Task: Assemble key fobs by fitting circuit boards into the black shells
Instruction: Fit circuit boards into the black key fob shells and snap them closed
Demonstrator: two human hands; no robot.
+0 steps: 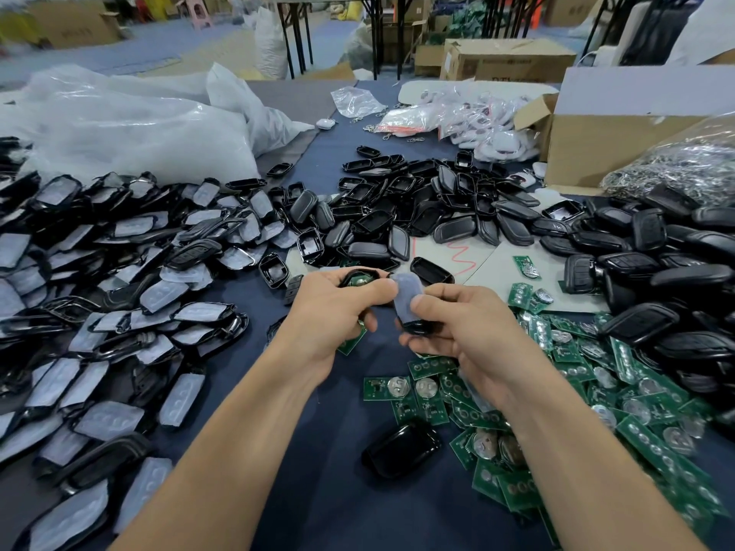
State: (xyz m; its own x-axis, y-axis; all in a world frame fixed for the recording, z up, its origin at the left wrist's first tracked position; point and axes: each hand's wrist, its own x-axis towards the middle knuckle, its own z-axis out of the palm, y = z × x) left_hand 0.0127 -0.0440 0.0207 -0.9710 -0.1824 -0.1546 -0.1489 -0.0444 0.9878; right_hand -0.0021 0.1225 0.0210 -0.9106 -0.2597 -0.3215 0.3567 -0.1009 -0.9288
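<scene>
Left hand [330, 316] grips a black shell half [344, 281], open side up. A green circuit board [361, 280] with a round metal cell sits inside this half. Right hand [465, 336] grips a second shell half [415, 327], with the thumb laid across the translucent button pad [405, 296] that fills it. Both hands are raised above the middle of the worktop [326, 503], and the two halves are close together.

The worktop is covered with dark blue cloth. Large white plastic bags [127, 125] lie at its far left. In front of them, a wide pile of padded shells [99, 296], each fitted with a translucent pad, fills the left side. A pile of closed black fobs [676, 280] occupies the right side. An open cardboard box [596, 149] stands at the far right, with a clear bag of metal rings [684, 161] against it. A heap of empty shell halves [417, 200] lies at the far centre, beyond the hands. Loose green boards [576, 395], most carrying a round cell, are spread below and right of the right hand. Packets of white fobs [477, 121] lie beside the box. One glossy black shell [401, 447] lies alone between the forearms, just beside the green boards.
</scene>
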